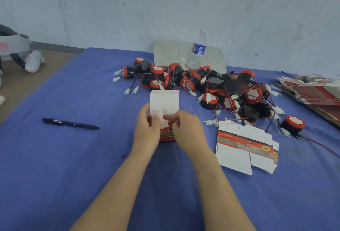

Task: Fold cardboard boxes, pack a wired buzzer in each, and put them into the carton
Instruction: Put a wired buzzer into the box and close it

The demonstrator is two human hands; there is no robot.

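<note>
Reaching forward over the blue worktop [73, 166], both hands pinch a small box [166, 136]: left hand [147, 131] and right hand [187, 131] gripping its sides, buzzer [165, 123] inside, lid flap upright.

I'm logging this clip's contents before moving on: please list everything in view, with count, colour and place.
box in hand: one, red and white, lid flap up, table centre
buzzer in box: one, red and white top, inside it
loose buzzers: a pile too tangled to count, black and red, wired, behind the box
unfolded box blanks: about two, white with red band, right of the hands
flat blank stack: one, red and white, far right
water bottle: one, clear, rear
pale board: one, behind the bottle
pen: one, black, left
tablecloth: blue
left hand: on the box's left side
right hand: on its right side
</note>
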